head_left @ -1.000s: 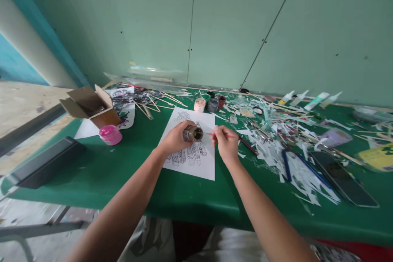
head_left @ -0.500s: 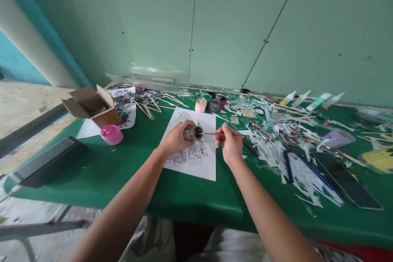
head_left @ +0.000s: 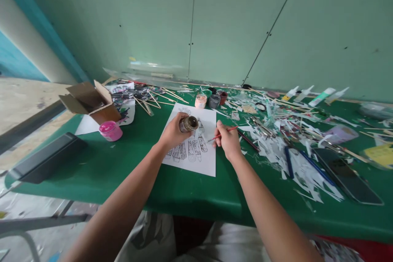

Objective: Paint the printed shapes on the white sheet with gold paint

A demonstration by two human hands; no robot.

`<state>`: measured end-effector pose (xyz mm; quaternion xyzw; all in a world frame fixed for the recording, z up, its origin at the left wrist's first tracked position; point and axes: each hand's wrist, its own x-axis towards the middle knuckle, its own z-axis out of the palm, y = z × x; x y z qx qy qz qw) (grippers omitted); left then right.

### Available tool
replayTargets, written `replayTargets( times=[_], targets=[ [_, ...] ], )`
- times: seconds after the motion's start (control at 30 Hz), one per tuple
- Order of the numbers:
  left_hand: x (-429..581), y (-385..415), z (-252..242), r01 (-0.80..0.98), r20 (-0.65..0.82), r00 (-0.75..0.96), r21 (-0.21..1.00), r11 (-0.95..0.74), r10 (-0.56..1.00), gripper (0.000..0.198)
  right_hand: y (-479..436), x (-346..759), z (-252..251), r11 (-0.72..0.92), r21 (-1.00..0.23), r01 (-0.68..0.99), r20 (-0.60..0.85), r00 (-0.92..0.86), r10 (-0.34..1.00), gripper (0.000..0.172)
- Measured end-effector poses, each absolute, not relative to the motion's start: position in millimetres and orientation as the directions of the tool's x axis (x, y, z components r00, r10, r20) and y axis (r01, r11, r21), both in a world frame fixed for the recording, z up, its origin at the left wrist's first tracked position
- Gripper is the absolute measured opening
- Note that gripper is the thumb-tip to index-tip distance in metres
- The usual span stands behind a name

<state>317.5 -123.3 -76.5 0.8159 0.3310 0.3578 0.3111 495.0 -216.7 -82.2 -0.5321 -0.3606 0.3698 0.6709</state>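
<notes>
Grips an open glass jar in the left hand, clamped around its side directly above the printed sheet, with the mouth tipped toward the sheet's right edge. Pinches a red-handled brush in the right hand, well apart from the left, just beyond the sheet's right edge, with the bristle end angled in over the paper and clear of the jar; cannot tell from this angle whether touching the surface or hanging above it. Risks a spill onto the line drawings below with any further roll of the left hand, given the leaning mouth, or a dropped jar through a slackened hold. Could also leave a stray blot near the sheet's right side, from bristles dipped too low or loaded too heavily; cannot judge their wetness here. Might collect clinging slivers by swinging too far right of the sheet, into the white paper scraps. Could knock the peach paint tub or grey paint jar, just beyond the sheet's far edge, through a careless reach. Poses less danger to the pink tub, well left of the sheet.
</notes>
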Motion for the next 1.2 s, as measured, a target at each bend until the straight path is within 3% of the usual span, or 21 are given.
replayTargets(
  times=[0.33,1.2],
  targets=[
    [317.8,-118.2,-84.3,0.297,0.383,0.507,0.763,-0.574,0.772,0.05,-217.9,492.0,-91.0,0.007,-0.973,0.229,0.119,0.476,0.872,0.047],
    [318.4,-119.2,-84.3,0.275,0.383,0.496,0.782,-0.56,0.779,0.048,-218.0,489.4,-88.9,-0.006,-0.96,0.279,0.131,0.471,0.873,0.044]
  ],
)
